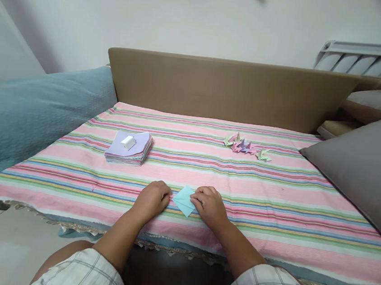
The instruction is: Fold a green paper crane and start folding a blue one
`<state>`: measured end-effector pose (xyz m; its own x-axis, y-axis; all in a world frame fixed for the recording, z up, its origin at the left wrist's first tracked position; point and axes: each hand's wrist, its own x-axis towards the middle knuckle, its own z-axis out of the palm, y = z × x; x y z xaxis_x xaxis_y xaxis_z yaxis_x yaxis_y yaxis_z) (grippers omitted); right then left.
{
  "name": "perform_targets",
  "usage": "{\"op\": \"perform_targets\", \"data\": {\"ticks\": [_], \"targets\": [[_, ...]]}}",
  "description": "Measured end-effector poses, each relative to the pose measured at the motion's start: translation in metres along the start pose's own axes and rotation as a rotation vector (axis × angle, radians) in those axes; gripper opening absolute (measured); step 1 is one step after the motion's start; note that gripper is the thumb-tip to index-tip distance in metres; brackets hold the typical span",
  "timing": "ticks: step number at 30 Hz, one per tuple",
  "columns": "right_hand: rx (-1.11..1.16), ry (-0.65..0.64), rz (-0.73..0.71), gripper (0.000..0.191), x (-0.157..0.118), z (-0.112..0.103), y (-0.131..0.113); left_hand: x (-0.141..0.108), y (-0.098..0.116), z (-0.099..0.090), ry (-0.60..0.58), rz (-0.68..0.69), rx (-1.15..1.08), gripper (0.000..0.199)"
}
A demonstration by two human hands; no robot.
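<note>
A light blue square of origami paper with fold lines lies diamond-wise on the striped cloth, between my two hands. My left hand is closed in a pinch at the paper's left corner; its fingertips partly hide that corner. On the other side, my right hand pinches the right corner between thumb and fingers. Farther back to the right sits a row of several small folded paper cranes in green, pink and purple.
A thick stack of coloured paper stands at the left with a small white block on top. The striped cloth covers the seat. A blue-covered armrest bounds the left, a grey cushion the right, a brown backrest the rear.
</note>
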<state>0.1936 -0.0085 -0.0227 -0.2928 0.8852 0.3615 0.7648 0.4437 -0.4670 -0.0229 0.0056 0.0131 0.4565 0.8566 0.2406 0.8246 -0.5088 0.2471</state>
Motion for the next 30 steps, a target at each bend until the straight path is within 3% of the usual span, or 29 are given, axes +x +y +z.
{"op": "perform_targets", "data": {"ticks": [2, 4, 7, 12, 21, 30], "targets": [[-0.004, -0.004, 0.003, 0.012, 0.0, 0.0, 0.0, -0.005, 0.006, 0.004, 0.133, -0.001, 0.014, 0.03], [-0.012, -0.005, 0.001, 0.011, 0.0, 0.0, 0.0, -0.013, 0.018, 0.012, 0.203, 0.116, 0.037, 0.036], [-0.032, 0.003, -0.01, 0.011, 0.0, 0.0, 0.0, -0.031, 0.039, 0.031, 0.133, 0.235, 0.14, 0.041], [-0.049, 0.009, -0.018, 0.012, 0.0, 0.001, 0.001, -0.049, 0.051, 0.051, 0.035, 0.23, 0.301, 0.07], [-0.045, -0.007, -0.001, 0.011, 0.0, 0.0, 0.0, -0.045, 0.042, 0.033, -0.066, 0.208, 0.236, 0.063], [-0.042, -0.021, 0.01, 0.012, 0.0, -0.001, 0.0, -0.048, 0.041, 0.015, -0.047, 0.061, 0.154, 0.049]]}}
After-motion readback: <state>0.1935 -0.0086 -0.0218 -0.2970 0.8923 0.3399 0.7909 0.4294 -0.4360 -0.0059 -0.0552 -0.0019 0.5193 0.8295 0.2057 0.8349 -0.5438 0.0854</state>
